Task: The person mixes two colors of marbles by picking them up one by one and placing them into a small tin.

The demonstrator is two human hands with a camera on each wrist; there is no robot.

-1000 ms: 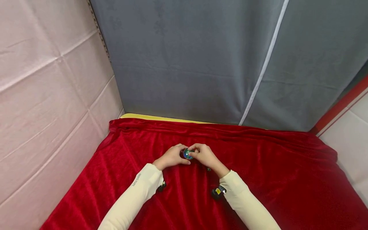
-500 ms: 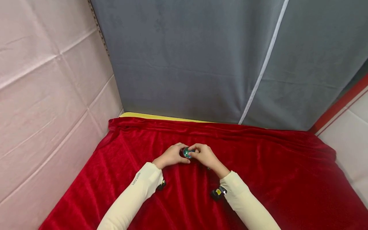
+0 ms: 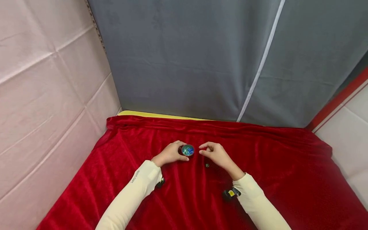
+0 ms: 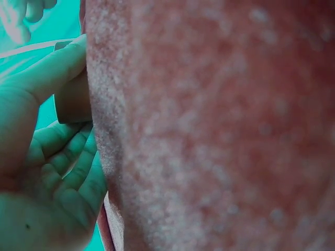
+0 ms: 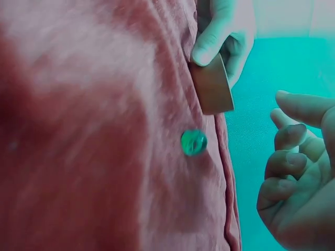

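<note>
**Round container in my left hand**

My left hand [image 3: 170, 154] grips a small round container [image 3: 188, 150], its top glittering blue-green, just above the red cloth [image 3: 287, 179]. My right hand [image 3: 216, 155] hovers beside it, fingers loosely curled, holding nothing. A tiny green marble [image 3: 207, 165] lies near.

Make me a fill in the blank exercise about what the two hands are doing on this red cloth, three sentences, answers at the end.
1. The round blue-green object is held by the ____ hand.
2. The right hand holds ____, its fingers loosely curled beside the object.
3. A small green bead lies on the ____ cloth near the right hand.

Missing words: left; nothing; red
</note>
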